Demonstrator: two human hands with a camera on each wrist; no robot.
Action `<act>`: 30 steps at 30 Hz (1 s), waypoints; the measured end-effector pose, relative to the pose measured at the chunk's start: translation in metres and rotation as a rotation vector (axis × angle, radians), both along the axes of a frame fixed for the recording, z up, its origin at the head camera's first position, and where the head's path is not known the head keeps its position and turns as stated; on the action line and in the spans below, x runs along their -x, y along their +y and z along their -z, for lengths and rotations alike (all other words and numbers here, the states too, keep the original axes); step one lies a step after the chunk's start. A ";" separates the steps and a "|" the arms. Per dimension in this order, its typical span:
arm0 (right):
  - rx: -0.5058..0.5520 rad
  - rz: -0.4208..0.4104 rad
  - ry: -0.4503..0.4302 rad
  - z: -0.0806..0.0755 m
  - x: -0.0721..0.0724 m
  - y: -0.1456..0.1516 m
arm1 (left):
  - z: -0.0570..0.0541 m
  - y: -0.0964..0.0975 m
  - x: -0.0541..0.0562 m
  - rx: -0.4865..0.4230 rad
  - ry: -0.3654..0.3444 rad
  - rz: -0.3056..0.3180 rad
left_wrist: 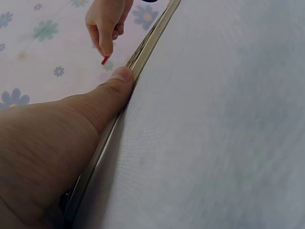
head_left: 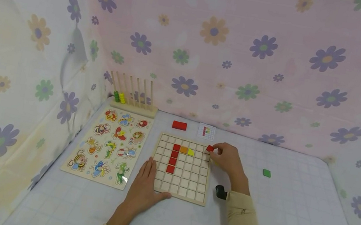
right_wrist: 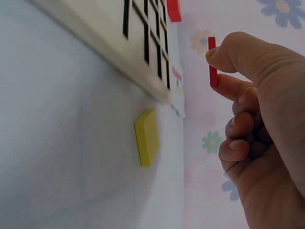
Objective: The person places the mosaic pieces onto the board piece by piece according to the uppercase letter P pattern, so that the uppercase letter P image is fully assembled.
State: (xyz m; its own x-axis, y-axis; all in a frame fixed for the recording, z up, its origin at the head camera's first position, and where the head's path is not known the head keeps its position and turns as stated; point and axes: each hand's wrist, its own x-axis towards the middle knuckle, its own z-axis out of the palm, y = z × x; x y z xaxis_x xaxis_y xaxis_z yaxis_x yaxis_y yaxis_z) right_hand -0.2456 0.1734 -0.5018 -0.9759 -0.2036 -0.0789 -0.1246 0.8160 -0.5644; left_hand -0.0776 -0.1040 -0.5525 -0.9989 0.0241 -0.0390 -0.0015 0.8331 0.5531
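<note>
Red tile (right_wrist: 213, 69) pinched between fingers (right_wrist: 233, 87) of right hand (head_left: 228, 160); left hand (head_left: 144, 186), fingers straight, touches grid board (head_left: 194, 177).

Your left hand (head_left: 145, 185) covered the lower left corner of the board (head_left: 184, 183) in the head view. There, your right hand (head_left: 228, 159) hid most of the loose yellow tile (right_wrist: 148, 138), and the print on the small card (head_left: 206, 131) was too small to read. In the left wrist view, the picture's edge cut your left hand. In the right wrist view, the top edge cut the board, and your right hand covered part of the red tile (right_wrist: 212, 71).
</note>
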 end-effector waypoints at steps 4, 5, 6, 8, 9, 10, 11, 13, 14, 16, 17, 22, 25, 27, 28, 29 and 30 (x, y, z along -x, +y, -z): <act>0.027 -0.037 0.039 -0.004 -0.013 -0.011 | 0.000 0.000 0.000 -0.002 0.003 0.000; 0.028 -0.052 0.049 -0.006 -0.016 -0.014 | 0.000 0.000 0.000 0.001 0.005 0.000; 0.029 -0.065 0.058 -0.007 -0.019 -0.017 | 0.000 0.000 0.000 0.003 0.007 -0.001; 0.025 -0.097 0.079 -0.009 -0.025 -0.024 | 0.001 0.000 0.000 0.012 0.007 -0.002; 0.024 -0.114 0.090 -0.010 -0.028 -0.027 | 0.001 0.000 0.001 0.015 0.008 -0.002; 0.024 -0.129 0.100 -0.011 -0.031 -0.030 | 0.001 0.000 0.001 0.015 0.009 -0.004; 0.024 -0.143 0.108 -0.011 -0.033 -0.032 | 0.001 0.000 0.001 0.016 0.008 -0.004; 0.030 -0.165 0.121 -0.012 -0.039 -0.038 | 0.001 0.000 0.001 0.013 0.004 -0.005; 0.031 -0.172 0.125 -0.012 -0.041 -0.040 | 0.000 0.000 0.001 0.009 0.003 -0.006; 0.031 -0.187 0.129 -0.012 -0.047 -0.046 | 0.001 0.000 0.001 0.007 -0.001 -0.007; 0.029 -0.196 0.133 -0.011 -0.049 -0.048 | 0.000 0.000 0.001 0.006 -0.003 -0.008; 0.023 -0.248 0.179 -0.008 -0.062 -0.060 | -0.001 0.001 0.000 0.003 -0.002 -0.009; 0.017 -0.278 0.213 -0.006 -0.068 -0.066 | -0.003 0.001 0.000 -0.001 -0.006 -0.010; 0.016 -0.294 0.220 -0.004 -0.072 -0.070 | -0.004 0.000 0.000 -0.003 -0.006 -0.008; 0.015 -0.301 0.222 -0.003 -0.074 -0.072 | -0.004 0.000 0.000 -0.004 -0.004 -0.007; 0.014 -0.306 0.216 -0.002 -0.076 -0.074 | -0.004 0.000 0.000 -0.003 -0.008 -0.008; 0.010 -0.311 0.212 -0.002 -0.078 -0.076 | -0.004 0.000 0.000 -0.002 -0.006 -0.007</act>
State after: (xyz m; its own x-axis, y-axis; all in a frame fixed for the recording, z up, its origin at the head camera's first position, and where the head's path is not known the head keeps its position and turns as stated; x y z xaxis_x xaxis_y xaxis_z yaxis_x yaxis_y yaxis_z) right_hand -0.1677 0.0977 -0.5000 -0.8619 -0.4924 0.1216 -0.4804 0.7157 -0.5070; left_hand -0.0775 -0.1035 -0.5487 -0.9988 0.0173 -0.0449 -0.0105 0.8322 0.5544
